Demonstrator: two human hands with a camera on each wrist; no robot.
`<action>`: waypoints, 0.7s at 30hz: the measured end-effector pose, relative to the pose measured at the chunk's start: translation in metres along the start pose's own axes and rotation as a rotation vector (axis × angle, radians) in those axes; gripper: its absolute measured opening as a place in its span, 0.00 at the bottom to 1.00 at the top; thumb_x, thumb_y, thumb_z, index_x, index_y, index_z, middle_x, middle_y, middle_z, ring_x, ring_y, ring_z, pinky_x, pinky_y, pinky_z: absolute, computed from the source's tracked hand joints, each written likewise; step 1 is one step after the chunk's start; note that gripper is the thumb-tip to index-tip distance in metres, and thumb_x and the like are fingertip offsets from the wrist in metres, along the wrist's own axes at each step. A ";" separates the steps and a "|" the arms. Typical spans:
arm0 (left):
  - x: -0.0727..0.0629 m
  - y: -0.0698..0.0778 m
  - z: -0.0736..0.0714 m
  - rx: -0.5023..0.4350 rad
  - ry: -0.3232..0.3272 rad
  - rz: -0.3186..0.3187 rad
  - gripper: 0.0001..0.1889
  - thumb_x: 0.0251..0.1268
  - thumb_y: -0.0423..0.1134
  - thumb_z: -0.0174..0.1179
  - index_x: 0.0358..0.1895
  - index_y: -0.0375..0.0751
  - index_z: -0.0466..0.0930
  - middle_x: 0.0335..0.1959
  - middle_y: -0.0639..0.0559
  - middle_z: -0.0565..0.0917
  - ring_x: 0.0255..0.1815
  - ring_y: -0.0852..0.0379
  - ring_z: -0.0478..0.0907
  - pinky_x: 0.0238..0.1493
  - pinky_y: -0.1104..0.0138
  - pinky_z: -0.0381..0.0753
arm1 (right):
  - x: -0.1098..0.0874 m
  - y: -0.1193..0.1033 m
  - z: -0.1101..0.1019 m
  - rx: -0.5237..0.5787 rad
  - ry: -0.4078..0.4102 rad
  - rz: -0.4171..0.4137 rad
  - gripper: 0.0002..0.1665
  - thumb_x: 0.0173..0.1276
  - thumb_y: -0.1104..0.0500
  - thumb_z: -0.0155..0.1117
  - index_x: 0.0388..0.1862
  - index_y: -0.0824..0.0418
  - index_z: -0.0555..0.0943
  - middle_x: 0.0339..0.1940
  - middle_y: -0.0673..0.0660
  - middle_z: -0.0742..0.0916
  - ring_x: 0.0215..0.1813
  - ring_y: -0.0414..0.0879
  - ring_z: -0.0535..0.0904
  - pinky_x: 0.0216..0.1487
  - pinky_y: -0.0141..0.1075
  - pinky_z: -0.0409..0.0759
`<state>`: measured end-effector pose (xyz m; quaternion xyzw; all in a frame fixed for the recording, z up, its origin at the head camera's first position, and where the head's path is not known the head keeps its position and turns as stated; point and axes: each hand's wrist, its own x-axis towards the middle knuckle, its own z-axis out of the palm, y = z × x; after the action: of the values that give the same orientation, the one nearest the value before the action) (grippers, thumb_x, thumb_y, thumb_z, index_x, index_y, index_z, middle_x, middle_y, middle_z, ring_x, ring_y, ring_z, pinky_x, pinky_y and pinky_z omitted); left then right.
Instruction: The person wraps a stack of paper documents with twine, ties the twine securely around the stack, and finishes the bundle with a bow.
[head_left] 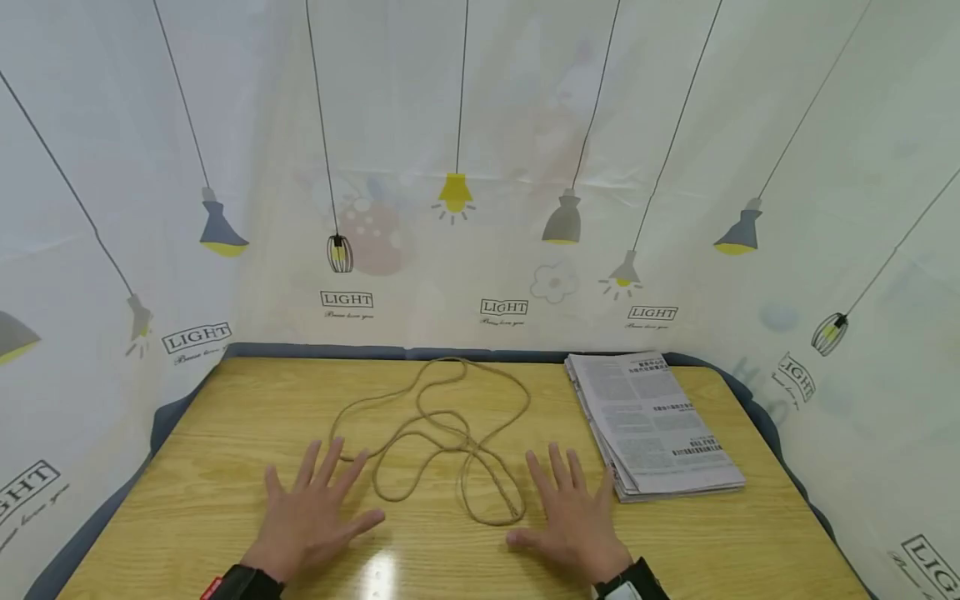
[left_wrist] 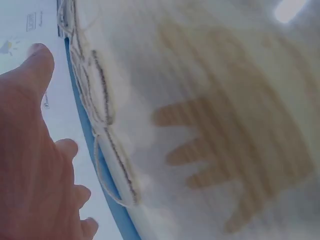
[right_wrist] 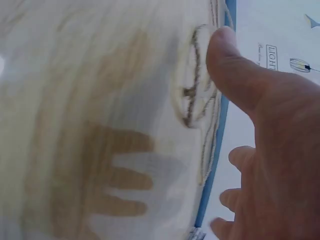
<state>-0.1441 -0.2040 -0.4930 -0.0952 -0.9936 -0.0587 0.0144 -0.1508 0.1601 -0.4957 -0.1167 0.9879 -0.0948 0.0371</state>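
A thin tan rope (head_left: 471, 446) lies in loose, crossing loops on the wooden table (head_left: 225, 433). My left hand (head_left: 303, 512) is spread over the table at the rope's near left, fingers straight and holding nothing. At the near right my right hand (head_left: 573, 521) is likewise spread, its thumb pointing inward below the rope. A stack of folded newspapers (head_left: 652, 425) lies just beyond the right fingertips. In the left wrist view the hand (left_wrist: 35, 150) is above the tabletop, its shadow cast on the wood. The right wrist view shows the other hand (right_wrist: 280, 140) likewise above its shadow.
A pale curtain (head_left: 420, 100) printed with hanging lamps surrounds the table on the far side and both flanks. Dark blue edging (head_left: 337, 351) runs along the table's far edge. Black bands (head_left: 243, 582) are worn on both wrists.
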 end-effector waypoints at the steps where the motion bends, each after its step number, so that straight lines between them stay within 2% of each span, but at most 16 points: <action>1: 0.001 0.000 -0.002 -0.001 -0.006 0.005 0.44 0.57 0.80 0.43 0.74 0.62 0.60 0.78 0.45 0.57 0.78 0.35 0.51 0.61 0.23 0.39 | 0.001 0.000 -0.001 -0.001 -0.001 -0.007 0.66 0.45 0.17 0.59 0.78 0.46 0.55 0.80 0.61 0.58 0.79 0.64 0.53 0.65 0.77 0.41; 3: 0.005 0.001 -0.006 0.002 -0.031 0.017 0.44 0.58 0.80 0.41 0.73 0.60 0.63 0.77 0.45 0.59 0.76 0.36 0.55 0.62 0.24 0.42 | 0.002 0.001 -0.002 0.010 -0.010 -0.023 0.65 0.46 0.18 0.61 0.78 0.46 0.55 0.79 0.61 0.59 0.78 0.64 0.56 0.66 0.75 0.46; 8: 0.017 0.008 -0.016 0.003 -0.086 0.067 0.37 0.63 0.73 0.45 0.68 0.54 0.71 0.68 0.45 0.73 0.66 0.39 0.71 0.62 0.35 0.62 | 0.005 0.002 -0.008 0.036 -0.036 -0.081 0.62 0.47 0.23 0.66 0.77 0.49 0.60 0.75 0.63 0.67 0.70 0.64 0.67 0.64 0.65 0.63; 12: 0.027 0.019 -0.022 0.006 -0.078 0.121 0.28 0.65 0.64 0.55 0.59 0.49 0.79 0.56 0.46 0.82 0.56 0.43 0.79 0.57 0.43 0.72 | 0.008 -0.002 -0.011 0.017 -0.004 -0.168 0.56 0.47 0.29 0.72 0.70 0.56 0.69 0.63 0.63 0.77 0.61 0.61 0.75 0.58 0.59 0.71; 14: 0.031 0.026 -0.023 0.003 -0.058 0.150 0.25 0.63 0.60 0.60 0.55 0.48 0.82 0.50 0.48 0.84 0.51 0.45 0.81 0.56 0.45 0.73 | 0.010 -0.006 -0.010 -0.012 0.034 -0.218 0.52 0.46 0.31 0.74 0.65 0.58 0.74 0.54 0.59 0.80 0.55 0.56 0.77 0.55 0.55 0.73; 17: 0.039 0.037 -0.023 -0.001 -0.026 0.202 0.19 0.61 0.55 0.64 0.48 0.46 0.84 0.42 0.49 0.86 0.44 0.47 0.82 0.52 0.46 0.74 | 0.012 -0.013 -0.004 -0.047 0.090 -0.284 0.42 0.45 0.33 0.76 0.53 0.57 0.79 0.41 0.51 0.79 0.45 0.48 0.76 0.48 0.47 0.73; 21: 0.050 0.052 -0.016 0.004 0.021 0.259 0.13 0.60 0.48 0.67 0.40 0.44 0.85 0.32 0.50 0.85 0.36 0.49 0.82 0.46 0.49 0.76 | 0.015 -0.022 0.005 -0.057 0.147 -0.344 0.28 0.46 0.37 0.77 0.36 0.52 0.77 0.30 0.45 0.74 0.36 0.42 0.71 0.40 0.38 0.68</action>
<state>-0.1836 -0.1462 -0.4697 -0.2221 -0.9729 -0.0553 0.0327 -0.1600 0.1344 -0.4974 -0.2777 0.9557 -0.0799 -0.0555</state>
